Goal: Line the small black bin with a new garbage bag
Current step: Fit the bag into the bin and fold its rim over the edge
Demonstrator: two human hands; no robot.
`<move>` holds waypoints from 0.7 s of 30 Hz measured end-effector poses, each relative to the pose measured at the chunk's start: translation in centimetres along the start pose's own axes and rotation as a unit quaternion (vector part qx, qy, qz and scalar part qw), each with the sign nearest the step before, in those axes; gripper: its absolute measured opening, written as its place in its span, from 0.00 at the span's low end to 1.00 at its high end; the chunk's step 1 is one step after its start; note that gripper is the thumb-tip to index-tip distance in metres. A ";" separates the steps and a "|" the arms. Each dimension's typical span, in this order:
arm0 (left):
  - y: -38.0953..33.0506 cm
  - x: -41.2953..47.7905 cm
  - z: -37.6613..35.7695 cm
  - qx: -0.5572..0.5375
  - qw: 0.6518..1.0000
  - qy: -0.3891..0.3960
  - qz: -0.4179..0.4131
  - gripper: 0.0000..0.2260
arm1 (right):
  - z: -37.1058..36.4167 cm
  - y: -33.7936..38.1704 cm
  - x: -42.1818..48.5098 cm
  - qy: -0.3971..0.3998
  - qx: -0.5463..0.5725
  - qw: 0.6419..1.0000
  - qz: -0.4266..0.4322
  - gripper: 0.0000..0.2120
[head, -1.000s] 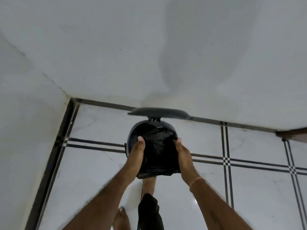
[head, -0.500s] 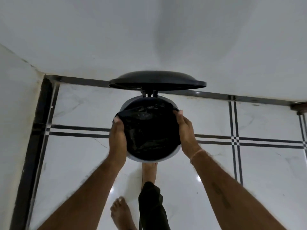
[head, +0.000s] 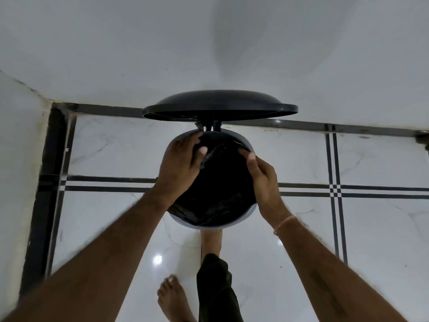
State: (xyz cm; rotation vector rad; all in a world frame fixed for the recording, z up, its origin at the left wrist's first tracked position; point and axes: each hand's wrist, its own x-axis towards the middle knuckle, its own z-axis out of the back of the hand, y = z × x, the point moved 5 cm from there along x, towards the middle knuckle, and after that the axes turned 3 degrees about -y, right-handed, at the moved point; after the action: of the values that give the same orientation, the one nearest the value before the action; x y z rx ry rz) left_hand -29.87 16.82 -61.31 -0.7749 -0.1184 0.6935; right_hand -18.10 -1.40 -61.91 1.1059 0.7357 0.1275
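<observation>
The small round black bin (head: 234,223) stands on the white tiled floor by the wall, its lid (head: 220,105) held upright. A black garbage bag (head: 222,182) fills the bin's mouth, its edge crumpled along the rim. My left hand (head: 181,163) lies over the far left rim, thumb and fingers pinching the bag's edge. My right hand (head: 262,177) grips the bag's edge at the right rim, thumb inside. One bare foot (head: 212,240) is at the bin's front base, where it hides the base.
White walls meet in a corner at the left (head: 25,140), with a black skirting band (head: 58,145) along the floor. The other bare foot (head: 171,296) stands on the glossy tiles behind the bin. A dark object (head: 423,138) shows at the right edge.
Both hands moved from the bin's sides towards the far rim, the left one now over the back left edge. The bag sits deeper and more spread in the bin. The view came closer.
</observation>
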 end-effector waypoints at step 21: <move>6.7 -1.2 1.1 -0.361 0.868 -0.168 0.296 0.10 | -1.0 1.2 4.8 -0.018 -0.386 0.907 0.166 0.18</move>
State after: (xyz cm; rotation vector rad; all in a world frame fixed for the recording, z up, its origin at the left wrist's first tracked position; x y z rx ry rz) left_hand -34.75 20.16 -64.85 -1.4317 -0.4937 1.4090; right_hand -14.76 2.08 -63.42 0.4536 0.3879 0.6323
